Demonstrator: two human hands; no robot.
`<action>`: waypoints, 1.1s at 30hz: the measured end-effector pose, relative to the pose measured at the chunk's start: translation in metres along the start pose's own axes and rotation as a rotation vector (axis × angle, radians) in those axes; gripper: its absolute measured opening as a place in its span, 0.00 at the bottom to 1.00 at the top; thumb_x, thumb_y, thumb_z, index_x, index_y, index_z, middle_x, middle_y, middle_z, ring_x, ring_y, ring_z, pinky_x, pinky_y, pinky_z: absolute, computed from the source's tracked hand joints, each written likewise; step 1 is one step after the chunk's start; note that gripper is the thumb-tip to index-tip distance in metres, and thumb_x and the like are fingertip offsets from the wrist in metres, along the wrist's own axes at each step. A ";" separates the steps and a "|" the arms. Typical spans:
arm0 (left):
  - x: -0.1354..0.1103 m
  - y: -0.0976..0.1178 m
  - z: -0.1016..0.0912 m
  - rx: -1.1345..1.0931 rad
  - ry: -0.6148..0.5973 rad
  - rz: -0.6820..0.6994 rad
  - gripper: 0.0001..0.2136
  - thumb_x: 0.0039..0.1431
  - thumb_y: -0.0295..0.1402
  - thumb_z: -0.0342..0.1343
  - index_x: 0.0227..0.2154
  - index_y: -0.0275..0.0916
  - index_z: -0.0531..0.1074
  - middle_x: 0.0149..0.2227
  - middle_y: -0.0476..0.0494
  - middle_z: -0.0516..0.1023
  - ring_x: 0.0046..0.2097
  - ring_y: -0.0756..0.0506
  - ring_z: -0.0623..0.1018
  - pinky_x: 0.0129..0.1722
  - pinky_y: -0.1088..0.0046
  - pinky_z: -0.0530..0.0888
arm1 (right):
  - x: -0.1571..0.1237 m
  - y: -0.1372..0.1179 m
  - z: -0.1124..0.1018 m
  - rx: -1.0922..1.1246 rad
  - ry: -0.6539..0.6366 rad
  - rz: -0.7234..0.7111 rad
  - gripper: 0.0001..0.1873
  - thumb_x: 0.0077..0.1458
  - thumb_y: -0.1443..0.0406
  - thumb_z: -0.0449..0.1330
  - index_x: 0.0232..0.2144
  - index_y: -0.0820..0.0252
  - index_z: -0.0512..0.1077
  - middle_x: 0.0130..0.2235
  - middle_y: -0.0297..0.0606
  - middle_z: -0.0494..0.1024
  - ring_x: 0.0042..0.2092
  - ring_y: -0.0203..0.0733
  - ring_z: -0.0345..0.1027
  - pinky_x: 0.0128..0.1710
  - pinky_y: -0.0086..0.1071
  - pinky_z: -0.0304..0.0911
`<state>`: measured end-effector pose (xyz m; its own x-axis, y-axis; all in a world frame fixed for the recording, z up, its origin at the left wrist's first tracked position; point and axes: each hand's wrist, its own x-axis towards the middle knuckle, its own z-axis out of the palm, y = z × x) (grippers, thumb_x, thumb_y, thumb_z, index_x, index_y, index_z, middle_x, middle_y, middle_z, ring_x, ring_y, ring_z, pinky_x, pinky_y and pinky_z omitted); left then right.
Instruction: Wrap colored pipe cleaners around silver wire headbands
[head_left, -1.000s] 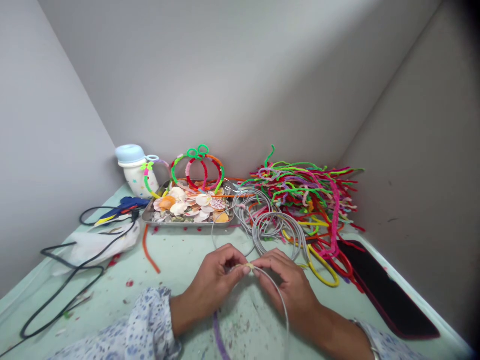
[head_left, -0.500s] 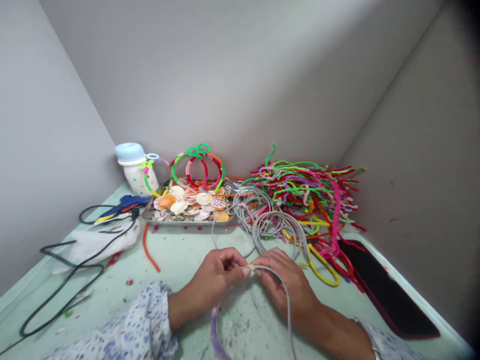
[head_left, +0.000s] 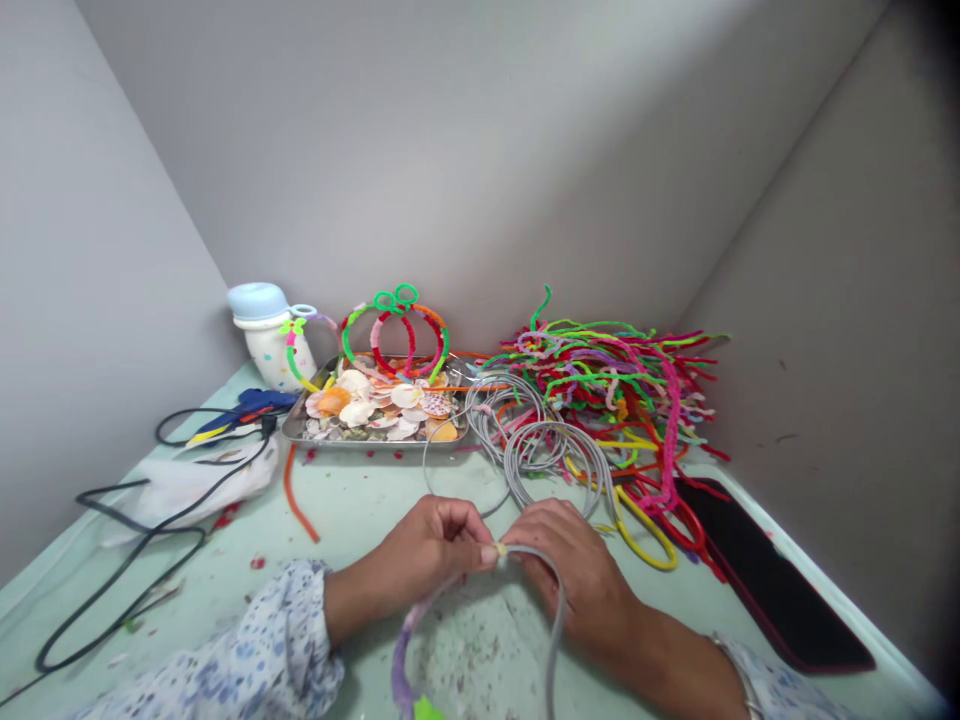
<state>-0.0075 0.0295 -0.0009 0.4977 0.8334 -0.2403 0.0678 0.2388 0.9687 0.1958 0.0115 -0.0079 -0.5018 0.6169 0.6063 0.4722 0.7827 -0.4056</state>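
Observation:
My left hand (head_left: 431, 555) and my right hand (head_left: 574, 570) meet at the middle of the table, both pinched shut on the top of a grey wire hoop (head_left: 553, 620). The hoop curves down toward me, and its left side is wrapped in a purple pipe cleaner (head_left: 401, 655). A bit of bright green shows at the bottom edge below it. Just behind my hands lies a pile of bare grey wire rings (head_left: 540, 445).
A heap of coloured pipe cleaners (head_left: 615, 390) fills the back right. A metal tray of shells (head_left: 375, 415) holds wrapped hoops (head_left: 395, 330). A white jar (head_left: 266, 335), a blue glue gun (head_left: 244, 408) with black cord (head_left: 142, 540), and a dark phone (head_left: 772, 580) lie around.
The hoop has been turned in my fingers, so the purple-wrapped side has come up on the left and the grey side hangs closer. Both hands stay pinched at the same spot.

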 end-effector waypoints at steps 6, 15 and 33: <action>-0.001 0.000 0.002 -0.021 0.025 0.097 0.10 0.48 0.36 0.64 0.26 0.34 0.73 0.19 0.53 0.68 0.21 0.54 0.63 0.22 0.79 0.58 | 0.003 -0.001 -0.003 0.009 0.038 -0.011 0.10 0.59 0.71 0.54 0.42 0.57 0.69 0.37 0.39 0.76 0.41 0.44 0.67 0.43 0.41 0.62; -0.007 0.011 0.007 0.299 0.230 0.297 0.06 0.54 0.34 0.60 0.28 0.35 0.73 0.24 0.51 0.68 0.27 0.52 0.66 0.27 0.77 0.62 | 0.002 -0.004 -0.008 0.270 0.235 0.425 0.07 0.61 0.63 0.54 0.33 0.56 0.70 0.31 0.36 0.71 0.35 0.40 0.66 0.35 0.33 0.63; -0.007 0.008 0.009 0.501 0.247 0.409 0.06 0.56 0.32 0.57 0.28 0.36 0.74 0.26 0.49 0.70 0.29 0.50 0.68 0.29 0.75 0.63 | 0.011 -0.011 -0.003 0.828 -0.090 0.911 0.14 0.53 0.56 0.59 0.31 0.63 0.71 0.19 0.29 0.68 0.21 0.32 0.59 0.21 0.25 0.53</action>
<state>-0.0030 0.0210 0.0094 0.3613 0.9106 0.2005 0.3377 -0.3283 0.8821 0.1874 0.0098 0.0051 -0.2939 0.9423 -0.1604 0.0908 -0.1395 -0.9861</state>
